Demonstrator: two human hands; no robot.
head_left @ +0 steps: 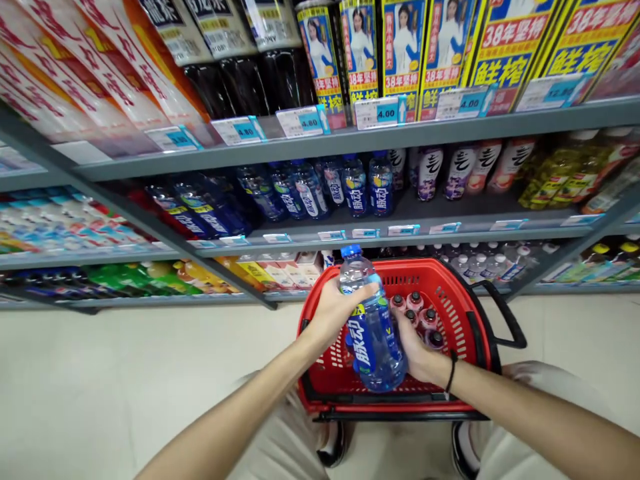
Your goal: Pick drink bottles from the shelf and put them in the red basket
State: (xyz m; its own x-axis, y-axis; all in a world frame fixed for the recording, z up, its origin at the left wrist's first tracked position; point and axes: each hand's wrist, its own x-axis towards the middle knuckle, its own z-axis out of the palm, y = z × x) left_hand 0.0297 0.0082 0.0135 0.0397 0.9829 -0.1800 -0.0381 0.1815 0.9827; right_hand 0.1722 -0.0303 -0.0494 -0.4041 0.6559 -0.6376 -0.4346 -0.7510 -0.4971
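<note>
A large clear plastic bottle [373, 333] with a blue cap and a blue label is tilted over a red shopping basket [320, 293]. My left hand [333, 307] is closed round its upper part, the thumb across the label. From the other side my right hand [413, 343] grips its lower part, with some fingers hidden behind the bottle. Inside the basket, several pink bottles [428, 319] with dark caps stand at the right. Parts of another blue-capped bottle show behind the held one at the left.
Before me rises a grey shelf unit [350, 140]. Blue-labelled bottles [305, 190] fill part of its middle shelf, and yellow cartons [403, 57] stand above. The basket's black handle [505, 317] sticks out to the right. My shoes [333, 445] flank the basket on the pale floor [125, 380].
</note>
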